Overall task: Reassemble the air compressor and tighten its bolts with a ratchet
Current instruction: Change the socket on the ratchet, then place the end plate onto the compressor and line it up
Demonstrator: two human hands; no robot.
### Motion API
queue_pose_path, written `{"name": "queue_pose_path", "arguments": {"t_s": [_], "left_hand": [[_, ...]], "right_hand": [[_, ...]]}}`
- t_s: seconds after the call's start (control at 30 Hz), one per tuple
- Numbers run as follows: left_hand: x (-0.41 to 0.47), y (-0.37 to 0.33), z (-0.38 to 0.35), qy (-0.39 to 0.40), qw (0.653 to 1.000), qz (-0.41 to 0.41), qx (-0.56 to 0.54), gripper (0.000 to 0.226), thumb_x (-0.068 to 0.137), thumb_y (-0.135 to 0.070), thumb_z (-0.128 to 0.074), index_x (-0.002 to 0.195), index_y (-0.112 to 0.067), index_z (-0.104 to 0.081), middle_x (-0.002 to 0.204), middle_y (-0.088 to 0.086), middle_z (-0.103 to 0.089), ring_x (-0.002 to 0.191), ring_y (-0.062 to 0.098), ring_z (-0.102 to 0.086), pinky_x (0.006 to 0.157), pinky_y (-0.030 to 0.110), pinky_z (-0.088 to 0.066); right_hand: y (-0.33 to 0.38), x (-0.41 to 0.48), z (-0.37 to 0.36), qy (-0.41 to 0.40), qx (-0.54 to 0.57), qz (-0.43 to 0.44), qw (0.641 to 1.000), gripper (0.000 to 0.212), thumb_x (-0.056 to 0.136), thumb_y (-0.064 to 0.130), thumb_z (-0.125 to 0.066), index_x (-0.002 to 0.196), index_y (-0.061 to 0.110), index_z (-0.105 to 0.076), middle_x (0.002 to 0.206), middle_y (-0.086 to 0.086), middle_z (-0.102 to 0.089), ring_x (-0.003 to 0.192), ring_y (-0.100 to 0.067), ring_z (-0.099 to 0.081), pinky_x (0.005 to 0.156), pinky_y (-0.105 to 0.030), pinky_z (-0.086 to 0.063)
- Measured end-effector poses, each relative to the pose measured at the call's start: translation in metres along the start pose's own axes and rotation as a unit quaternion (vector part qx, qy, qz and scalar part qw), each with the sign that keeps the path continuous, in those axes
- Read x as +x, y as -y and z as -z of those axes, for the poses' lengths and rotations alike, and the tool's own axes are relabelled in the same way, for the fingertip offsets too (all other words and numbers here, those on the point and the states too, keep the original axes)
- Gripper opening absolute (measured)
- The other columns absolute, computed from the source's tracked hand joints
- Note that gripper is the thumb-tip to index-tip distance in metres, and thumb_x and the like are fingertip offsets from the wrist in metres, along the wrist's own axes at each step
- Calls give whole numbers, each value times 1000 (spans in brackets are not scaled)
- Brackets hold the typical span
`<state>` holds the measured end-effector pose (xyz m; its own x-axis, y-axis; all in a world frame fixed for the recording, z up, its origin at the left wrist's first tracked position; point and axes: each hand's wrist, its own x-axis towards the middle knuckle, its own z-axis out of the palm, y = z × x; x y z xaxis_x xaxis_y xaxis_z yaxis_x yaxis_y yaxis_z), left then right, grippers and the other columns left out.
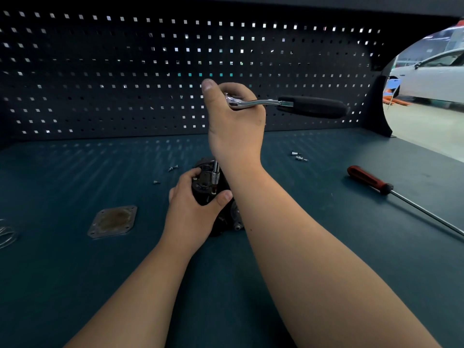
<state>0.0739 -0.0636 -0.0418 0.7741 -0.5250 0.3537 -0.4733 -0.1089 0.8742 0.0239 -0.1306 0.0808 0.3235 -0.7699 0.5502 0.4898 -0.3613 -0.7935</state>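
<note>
A small black air compressor (203, 194) stands upright in the middle of the bench. My left hand (193, 209) grips its body from the left, thumb across the front. Raised above it, my right hand (233, 121) grips the chrome head of a ratchet (288, 105) whose black handle points right. A long extension with a socket (216, 175) runs down from the ratchet, behind my right wrist, onto the top of the compressor. The bolt under the socket is hidden.
A square metal plate (113, 221) with a rusty centre lies at left. Loose bolts (173, 168) lie behind the compressor, and two more (298, 156) at right. A red-handled screwdriver (391, 190) lies at right. Wire coil (7, 233) at the left edge; pegboard (125, 71) behind.
</note>
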Motion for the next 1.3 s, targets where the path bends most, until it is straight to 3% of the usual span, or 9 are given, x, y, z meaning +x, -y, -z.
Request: {"name": "queue_pose_path", "arguments": {"t_s": [0.2,0.3,0.53,0.6,0.67,0.77,0.93,1.1,1.3], "left_hand": [[-2,0,1,-1,1000,-4,0,74,66,-58,-71,130,-45,-37,120,-11,-40,108,3,-41,90,24,-34],[-3,-2,1,0,1000,-4,-7,69,63,-59,-70,124,-49,-37,120,-11,-41,108,4,-42,91,23,-33],[-1,0,4,-1,1000,-31,0,70,66,-55,-71,128,-39,-42,122,-14,-47,119,10,-47,100,31,-41],[-1,-2,4,-5,999,-40,-2,62,70,-55,-69,123,-41,-41,117,-23,-46,118,2,-46,96,20,-41],[-1,-5,5,-22,999,-40,-18,56,69,-57,-65,118,-44,-40,113,-28,-45,105,-18,-45,78,0,-36],[-2,-7,9,-36,998,-61,0,47,72,-54,-65,112,-41,-46,110,-32,-43,96,-31,-38,71,-3,-33],[1,-7,18,12,995,-82,56,53,67,-55,-68,115,-40,-50,110,-35,-41,102,-17,-45,78,2,-33],[8,-5,29,44,991,-60,108,81,63,-65,-68,133,-30,-49,123,-22,-42,112,1,-45,87,17,-33],[5,-13,29,11,988,-89,122,55,64,-61,-69,111,-34,-59,107,-24,-48,97,-3,-50,73,7,-32]], "right_hand": [[-1,5,6,41,-19,-6,999,22,85,37,-68,71,21,-63,48,12,-50,45,-3,-46,47,-20,-38],[1,7,8,73,50,-63,994,24,88,35,-64,73,17,-61,49,5,-49,45,-11,-45,49,-28,-39],[12,35,31,5,203,-187,961,22,94,31,-59,80,15,-56,49,5,-40,38,-9,-29,39,-20,-33],[7,48,49,-20,151,-227,962,20,92,28,-62,78,16,-55,51,5,-43,36,-7,-31,38,-18,-32],[-6,60,67,-22,54,-263,963,15,92,21,-60,81,15,-53,56,2,-42,36,-7,-33,38,-18,-32],[-37,69,90,0,-88,-322,943,9,92,9,-45,84,14,-46,65,-3,-37,44,-13,-32,38,-18,-33],[-85,67,121,23,-240,-366,899,32,90,6,-29,118,4,-46,77,-9,-40,50,-16,-30,44,-25,-30],[-105,66,136,14,-245,-380,892,11,93,10,-39,99,7,-48,71,-9,-38,46,-16,-30,43,-25,-29],[-115,65,144,-36,-309,-339,888,11,89,17,-55,91,6,-53,59,-8,-43,43,-20,-38,47,-28,-36]]}}
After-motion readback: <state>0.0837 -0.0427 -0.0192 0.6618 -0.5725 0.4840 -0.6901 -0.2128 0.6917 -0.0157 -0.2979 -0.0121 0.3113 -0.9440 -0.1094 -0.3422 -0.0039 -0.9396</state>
